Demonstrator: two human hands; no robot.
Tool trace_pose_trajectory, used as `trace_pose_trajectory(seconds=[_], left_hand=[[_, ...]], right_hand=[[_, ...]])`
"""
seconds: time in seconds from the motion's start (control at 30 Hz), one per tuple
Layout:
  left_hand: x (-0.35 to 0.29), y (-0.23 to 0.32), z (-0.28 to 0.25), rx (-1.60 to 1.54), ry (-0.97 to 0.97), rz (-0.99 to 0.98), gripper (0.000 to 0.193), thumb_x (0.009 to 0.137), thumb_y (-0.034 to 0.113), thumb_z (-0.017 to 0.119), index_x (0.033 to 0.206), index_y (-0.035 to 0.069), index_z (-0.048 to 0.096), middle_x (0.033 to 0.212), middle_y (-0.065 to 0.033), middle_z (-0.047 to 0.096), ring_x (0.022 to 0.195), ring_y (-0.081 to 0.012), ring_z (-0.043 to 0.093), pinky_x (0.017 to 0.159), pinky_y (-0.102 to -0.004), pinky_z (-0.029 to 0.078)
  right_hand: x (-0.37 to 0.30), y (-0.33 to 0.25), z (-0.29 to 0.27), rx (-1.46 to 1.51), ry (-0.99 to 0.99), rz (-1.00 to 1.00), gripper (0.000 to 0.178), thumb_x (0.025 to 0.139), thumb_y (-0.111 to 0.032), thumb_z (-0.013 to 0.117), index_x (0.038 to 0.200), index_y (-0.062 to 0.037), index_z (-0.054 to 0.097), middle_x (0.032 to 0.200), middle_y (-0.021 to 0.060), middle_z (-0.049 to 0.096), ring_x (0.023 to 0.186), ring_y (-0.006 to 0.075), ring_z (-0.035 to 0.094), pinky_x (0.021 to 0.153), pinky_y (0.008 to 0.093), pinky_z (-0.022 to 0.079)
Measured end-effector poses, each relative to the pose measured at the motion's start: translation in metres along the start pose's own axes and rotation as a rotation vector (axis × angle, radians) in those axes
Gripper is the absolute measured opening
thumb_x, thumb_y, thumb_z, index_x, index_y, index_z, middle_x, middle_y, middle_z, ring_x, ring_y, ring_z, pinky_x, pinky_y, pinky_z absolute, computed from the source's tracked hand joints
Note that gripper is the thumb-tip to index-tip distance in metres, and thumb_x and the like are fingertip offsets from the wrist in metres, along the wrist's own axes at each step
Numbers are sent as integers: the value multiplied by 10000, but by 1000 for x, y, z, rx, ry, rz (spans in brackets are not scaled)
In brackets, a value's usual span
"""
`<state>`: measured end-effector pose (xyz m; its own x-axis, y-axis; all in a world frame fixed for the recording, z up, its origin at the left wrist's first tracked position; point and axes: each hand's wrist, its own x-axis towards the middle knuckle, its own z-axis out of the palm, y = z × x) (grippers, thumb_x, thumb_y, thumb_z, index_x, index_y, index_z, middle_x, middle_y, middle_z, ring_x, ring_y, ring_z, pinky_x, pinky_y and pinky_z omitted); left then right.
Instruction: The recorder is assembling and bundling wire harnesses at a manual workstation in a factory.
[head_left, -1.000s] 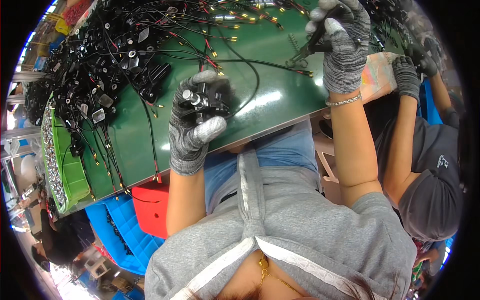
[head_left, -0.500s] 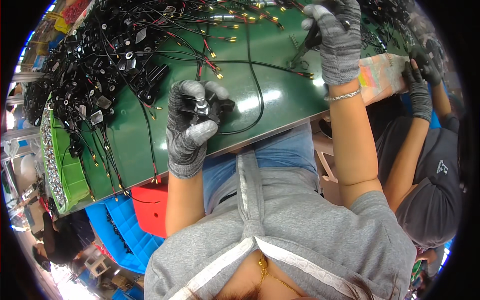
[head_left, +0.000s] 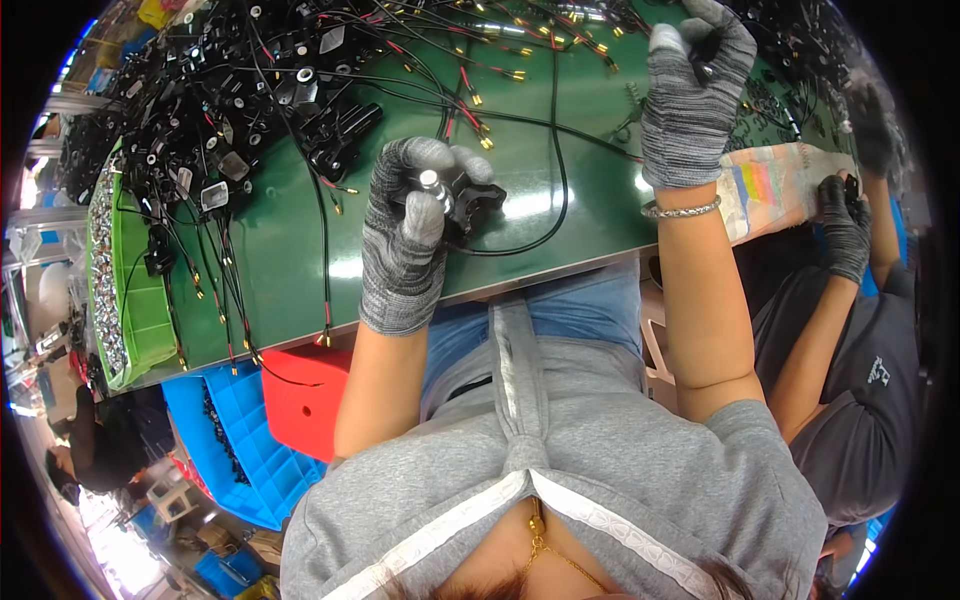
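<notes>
My left hand [head_left: 408,235], in a grey knit glove, is closed around a black cabled bracket [head_left: 470,205]. A short silver pin [head_left: 430,179] stands up from it between my fingertips. A black cable [head_left: 562,150] loops from this part across the green table. Farther right and higher, my gloved right hand [head_left: 695,105] is raised over the table with its fingers curled. Something small and dark shows between those fingers, too hidden to name. Beside that hand a dark coil spring [head_left: 632,97] lies on the table.
A heap of similar black parts [head_left: 240,110] covers the far left, with brass-tipped wires [head_left: 480,130] spread over the green table [head_left: 270,290]. A green bin of small metal pieces [head_left: 145,330], a blue bin [head_left: 245,430] and a red bin [head_left: 310,395] are at left. A co-worker's gloved hand [head_left: 848,230] is at right.
My view has shifted, so the scene appears farther right. The silver pin in my left hand is now more upright. The dark tool-like piece under my right hand no longer shows.
</notes>
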<state>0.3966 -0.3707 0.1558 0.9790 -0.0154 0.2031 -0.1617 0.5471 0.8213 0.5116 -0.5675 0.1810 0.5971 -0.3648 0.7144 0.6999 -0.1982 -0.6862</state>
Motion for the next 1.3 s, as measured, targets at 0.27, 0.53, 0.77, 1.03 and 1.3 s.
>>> trace_pose_trajectory(seconds=[0.27, 0.53, 0.77, 1.03, 1.3], left_hand=[[2, -3, -8, -213, -59, 6, 422, 846, 439, 669, 1000, 57, 574, 922, -129, 614, 801, -208, 626, 695, -320, 564], [-3, 4, -12, -45, -68, -50, 269, 909, 333, 602, 950, 75, 537, 866, -103, 588, 815, -213, 582, 798, -361, 495], [-3, 2, -8, -142, -26, -56, 229, 889, 274, 623, 956, 63, 563, 853, -115, 606, 783, -210, 603, 725, -339, 523], [-2, 3, -7, -122, -24, -72, 131, 863, 107, 642, 973, 61, 589, 795, -113, 629, 744, -190, 623, 662, -320, 549], [-1, 5, -6, -9, -62, -111, 302, 867, 313, 653, 986, 57, 545, 843, -126, 604, 782, -214, 601, 727, -332, 511]], right_hand=[[4, 4, 4, 176, 130, -19, 279, 847, 25, 521, 1118, -39, 542, 1026, 46, 556, 886, 117, 525, 822, 232, 448], [-2, 6, -5, 4, 111, 87, 385, 807, -7, 669, 1143, -100, 506, 921, -13, 520, 739, 61, 487, 651, 186, 436], [-6, 5, 2, -32, 96, -28, 358, 804, 8, 659, 1122, -95, 530, 945, 2, 514, 831, 71, 475, 783, 200, 434], [-20, -37, -20, 693, -403, 59, 419, 810, -51, 627, 1210, -73, 507, 1001, 98, 530, 718, 110, 470, 555, 216, 410], [-25, -38, -26, 803, -528, 354, 527, 831, -216, 676, 1288, -66, 460, 981, 53, 474, 753, 88, 431, 604, 194, 383]])
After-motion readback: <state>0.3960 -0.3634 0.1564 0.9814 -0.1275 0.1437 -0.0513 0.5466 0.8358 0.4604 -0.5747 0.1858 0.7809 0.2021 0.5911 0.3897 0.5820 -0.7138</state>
